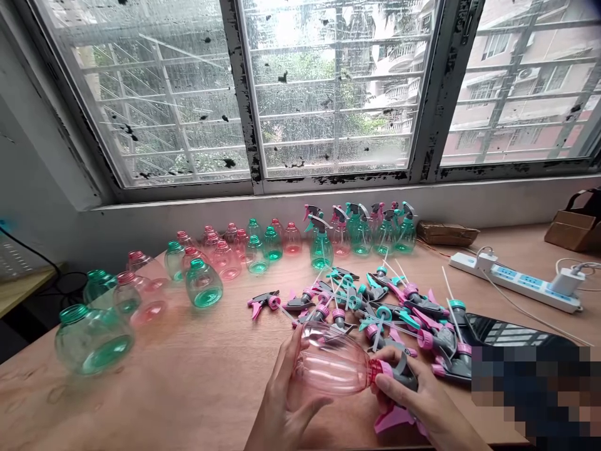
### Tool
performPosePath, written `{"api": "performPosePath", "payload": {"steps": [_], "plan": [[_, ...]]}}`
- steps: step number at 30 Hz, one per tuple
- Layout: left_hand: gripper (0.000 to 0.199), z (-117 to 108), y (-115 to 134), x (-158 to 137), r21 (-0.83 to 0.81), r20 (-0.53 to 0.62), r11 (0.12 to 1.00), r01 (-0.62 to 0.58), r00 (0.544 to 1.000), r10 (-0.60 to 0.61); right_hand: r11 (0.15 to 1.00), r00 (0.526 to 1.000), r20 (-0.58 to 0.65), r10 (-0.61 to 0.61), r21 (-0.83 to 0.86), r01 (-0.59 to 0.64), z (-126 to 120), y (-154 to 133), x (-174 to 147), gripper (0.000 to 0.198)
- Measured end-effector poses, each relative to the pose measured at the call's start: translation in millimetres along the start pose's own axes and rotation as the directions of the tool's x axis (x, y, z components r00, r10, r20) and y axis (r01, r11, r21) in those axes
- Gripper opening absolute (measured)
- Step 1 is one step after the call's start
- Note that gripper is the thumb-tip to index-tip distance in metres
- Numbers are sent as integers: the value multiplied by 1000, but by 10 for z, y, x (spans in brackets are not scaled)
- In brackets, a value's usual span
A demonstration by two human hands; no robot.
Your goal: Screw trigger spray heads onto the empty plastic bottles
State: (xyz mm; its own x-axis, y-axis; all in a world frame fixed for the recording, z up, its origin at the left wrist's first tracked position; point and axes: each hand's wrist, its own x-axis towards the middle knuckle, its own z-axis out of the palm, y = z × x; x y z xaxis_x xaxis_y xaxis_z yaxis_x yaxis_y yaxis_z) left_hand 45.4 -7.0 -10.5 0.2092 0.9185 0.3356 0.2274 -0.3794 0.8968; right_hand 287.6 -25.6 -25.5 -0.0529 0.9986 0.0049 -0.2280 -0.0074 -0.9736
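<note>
A clear pink spray bottle (333, 362) lies on its side in the air above the table's front, its neck pointing right. My left hand (287, 388) cups the bottle's base end, with the thumb below it. At the neck, my right hand (413, 391) grips the pink collar of a grey and pink trigger spray head (399, 376), which sits at the bottle's mouth. Whether the thread is fully engaged cannot be seen. Just beyond my hands lies a pile of loose trigger spray heads (347, 300) in pink, teal and grey, with thin dip tubes sticking out.
Headless green bottles (204, 285) and pink bottles (226, 260) stand at the left and back. Several bottles with spray heads (322, 244) stand near the window wall. On the right are a white power strip (516, 282), a black glossy panel (516, 332) and a brown box (575, 228).
</note>
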Motion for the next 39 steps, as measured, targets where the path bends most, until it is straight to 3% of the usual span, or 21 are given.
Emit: {"api": "performPosePath", "payload": {"steps": [2, 6, 9, 16, 21, 25, 32, 35, 39], "plan": [[82, -1, -7, -20, 5, 1, 1000, -6, 1000, 6, 1000, 1000, 2, -4, 6, 4, 3, 4, 1, 39], [100, 1, 9, -38, -49, 16, 998, 41, 999, -40, 999, 999, 31, -35, -32, 36, 14, 3, 0, 36], [94, 3, 40, -14, -64, 5, 995, 75, 997, -75, 998, 998, 38, -40, -43, 41, 15, -3, -5, 35], [80, 31, -8, -11, -12, -4, 1000, 29, 1000, -29, 999, 1000, 8, -30, -27, 30, -6, 27, 3, 35], [97, 25, -18, -32, -3, 9, 1000, 31, 999, -31, 990, 997, 7, -77, -120, 78, 0, -3, -15, 34], [89, 15, 8, -13, 30, -4, 999, 19, 1000, -19, 979, 997, 36, -75, -187, 80, -7, -52, -23, 29], [84, 32, -98, -26, 121, -59, 992, -39, 997, 46, 998, 999, 38, -26, -56, 28, -40, 72, 4, 36], [92, 20, -139, -44, 103, -55, 994, -40, 997, 46, 993, 998, 58, -34, -111, 40, -47, 83, 9, 35], [81, -11, -123, -36, 131, -43, 990, -60, 997, 66, 984, 997, 50, -58, -168, 65, -36, 29, 4, 36]]}}
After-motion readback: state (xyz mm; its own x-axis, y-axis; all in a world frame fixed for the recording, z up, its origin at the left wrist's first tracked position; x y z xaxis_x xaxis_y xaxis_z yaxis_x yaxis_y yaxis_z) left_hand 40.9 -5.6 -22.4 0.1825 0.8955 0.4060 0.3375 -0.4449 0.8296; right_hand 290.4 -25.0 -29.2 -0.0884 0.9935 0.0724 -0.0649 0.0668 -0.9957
